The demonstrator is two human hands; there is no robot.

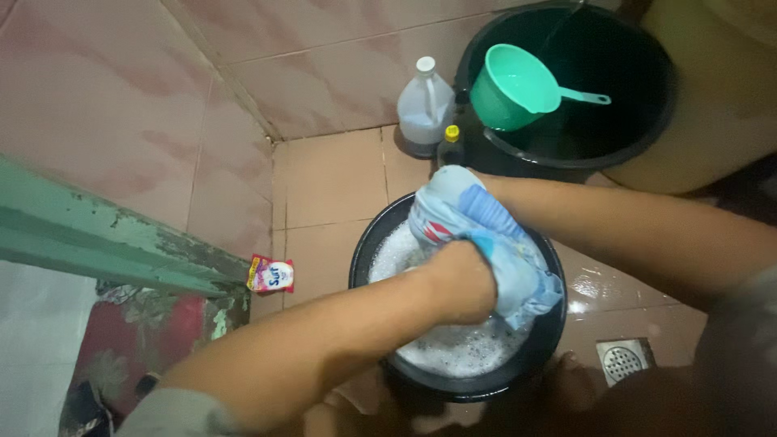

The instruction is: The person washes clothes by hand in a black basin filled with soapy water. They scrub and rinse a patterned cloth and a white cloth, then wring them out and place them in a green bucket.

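Best done, by the look of it, with the wet blue-and-white cloth [486, 243] kept low over the suds at the far rim of the black basin [368, 243], bunched tight and rubbed fold against fold so drips fall back in. Left hand [457, 279] closed in a fist on the cloth's near end; right hand [453, 182] buried under the far end, apparently gripping it, fingers unseen. Beyond the basin on the tiled floor [332, 174]: white jug [425, 105], small yellow-capped bottle [451, 146], black bucket [660, 105] holding a green dipper [514, 85]; sachet [271, 273] off left, drain [622, 360] near right.
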